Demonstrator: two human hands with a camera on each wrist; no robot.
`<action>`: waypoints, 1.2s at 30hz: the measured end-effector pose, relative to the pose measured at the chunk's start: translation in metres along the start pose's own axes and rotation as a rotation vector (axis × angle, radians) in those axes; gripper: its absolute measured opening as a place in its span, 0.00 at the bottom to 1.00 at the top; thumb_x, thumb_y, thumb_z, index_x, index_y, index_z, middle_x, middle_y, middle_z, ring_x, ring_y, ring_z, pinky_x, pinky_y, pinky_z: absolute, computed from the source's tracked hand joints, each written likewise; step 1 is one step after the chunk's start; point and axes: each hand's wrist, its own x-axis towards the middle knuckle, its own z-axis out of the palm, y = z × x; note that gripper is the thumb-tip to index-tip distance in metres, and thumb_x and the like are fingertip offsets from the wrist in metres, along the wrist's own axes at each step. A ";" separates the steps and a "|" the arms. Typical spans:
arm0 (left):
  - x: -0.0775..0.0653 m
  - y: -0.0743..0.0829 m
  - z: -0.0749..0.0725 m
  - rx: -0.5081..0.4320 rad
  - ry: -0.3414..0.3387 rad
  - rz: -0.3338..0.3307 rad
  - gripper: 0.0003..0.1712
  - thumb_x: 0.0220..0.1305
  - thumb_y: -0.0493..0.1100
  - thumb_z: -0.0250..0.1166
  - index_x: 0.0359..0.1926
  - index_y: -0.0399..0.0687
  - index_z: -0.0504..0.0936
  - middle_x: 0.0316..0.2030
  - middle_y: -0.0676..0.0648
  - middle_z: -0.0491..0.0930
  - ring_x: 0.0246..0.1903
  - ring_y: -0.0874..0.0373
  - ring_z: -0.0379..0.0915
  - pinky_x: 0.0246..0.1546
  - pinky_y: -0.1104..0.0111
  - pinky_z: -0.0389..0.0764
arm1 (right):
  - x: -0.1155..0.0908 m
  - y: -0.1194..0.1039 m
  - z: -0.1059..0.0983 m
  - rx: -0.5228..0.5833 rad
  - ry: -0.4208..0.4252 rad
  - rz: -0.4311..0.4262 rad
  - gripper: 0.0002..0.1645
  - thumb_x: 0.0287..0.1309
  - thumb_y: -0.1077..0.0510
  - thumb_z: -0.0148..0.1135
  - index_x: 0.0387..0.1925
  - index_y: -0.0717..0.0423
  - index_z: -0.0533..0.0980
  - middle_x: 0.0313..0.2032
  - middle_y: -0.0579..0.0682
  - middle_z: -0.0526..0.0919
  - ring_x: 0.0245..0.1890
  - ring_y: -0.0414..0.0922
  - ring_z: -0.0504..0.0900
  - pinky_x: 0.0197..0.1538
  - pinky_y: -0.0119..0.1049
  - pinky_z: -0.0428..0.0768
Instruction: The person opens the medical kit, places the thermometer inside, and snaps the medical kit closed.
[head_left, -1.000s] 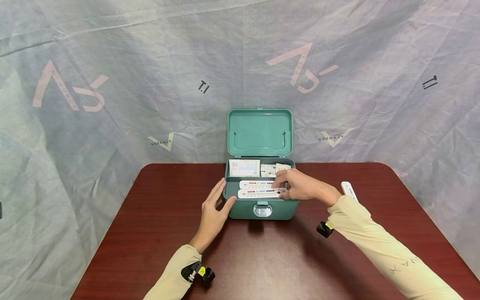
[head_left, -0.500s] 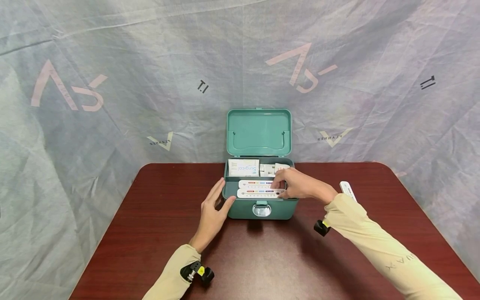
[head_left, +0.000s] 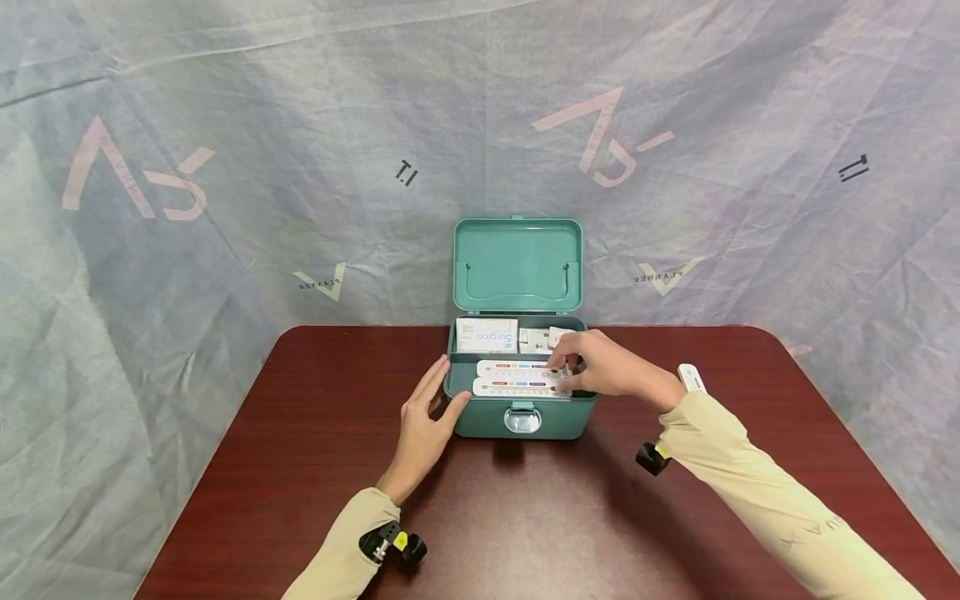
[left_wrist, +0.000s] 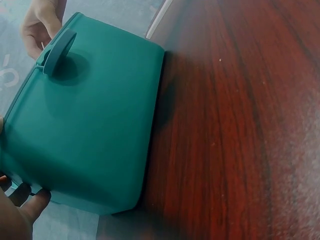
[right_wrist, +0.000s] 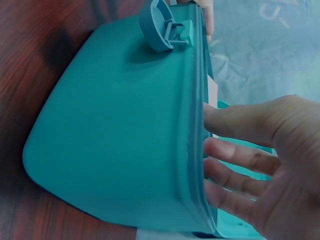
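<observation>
A green first-aid-style box (head_left: 480, 421) stands with its lid (head_left: 519, 265) raised. Two flat white thermometers with coloured bands lie side by side in its front compartment, the rear thermometer (head_left: 510, 368) just behind the front thermometer (head_left: 517, 387). My left hand (head_left: 423, 425) rests against the box's left side, fingers extended at the rim. Over the compartment's right end, my right hand (head_left: 600, 364) reaches in, fingers and thumb bent loosely around the thermometers' right ends. In the right wrist view the fingertips (right_wrist: 220, 147) vanish behind the rim, with thumb and fingers apart.
In the rear compartment sit a white packet (head_left: 487, 335) marked "Surgical" and smaller white packets (head_left: 534, 338). A narrow white object (head_left: 692, 378) lies on the table (head_left: 337, 400), partly behind my right forearm. A grey cloth (head_left: 300, 125) hangs behind.
My right hand has shifted slightly right and its fingers have lifted a little, showing more of the thermometers' right ends. The left hand and the box stay in place.
</observation>
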 end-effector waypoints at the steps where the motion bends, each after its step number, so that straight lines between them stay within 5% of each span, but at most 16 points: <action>1: 0.000 0.000 0.000 0.005 0.002 0.000 0.34 0.63 0.45 0.64 0.67 0.41 0.65 0.67 0.46 0.62 0.66 0.55 0.58 0.54 0.52 0.72 | -0.002 0.000 -0.002 -0.004 0.018 0.002 0.12 0.45 0.65 0.73 0.35 0.59 0.83 0.34 0.51 0.82 0.31 0.49 0.78 0.34 0.43 0.78; 14: 0.000 0.044 -0.004 0.018 0.022 -0.031 0.32 0.61 0.35 0.65 0.65 0.31 0.65 0.66 0.39 0.63 0.64 0.44 0.60 0.54 0.47 0.70 | -0.028 0.005 -0.021 -0.034 0.202 0.057 0.15 0.43 0.66 0.73 0.38 0.61 0.82 0.31 0.51 0.81 0.30 0.48 0.78 0.34 0.39 0.77; 31: 0.001 0.047 -0.003 0.040 0.022 -0.031 0.33 0.60 0.35 0.66 0.65 0.30 0.65 0.65 0.39 0.63 0.63 0.43 0.61 0.53 0.49 0.72 | -0.060 0.015 -0.034 -0.088 0.336 0.140 0.16 0.44 0.64 0.73 0.40 0.56 0.82 0.37 0.46 0.81 0.35 0.46 0.79 0.39 0.45 0.78; 36: 0.001 0.031 0.000 0.016 0.032 -0.018 0.34 0.61 0.39 0.66 0.66 0.33 0.65 0.66 0.42 0.63 0.64 0.48 0.61 0.53 0.49 0.71 | -0.069 0.018 -0.034 -0.099 0.370 0.179 0.18 0.45 0.63 0.73 0.41 0.56 0.81 0.38 0.48 0.81 0.38 0.51 0.78 0.40 0.47 0.76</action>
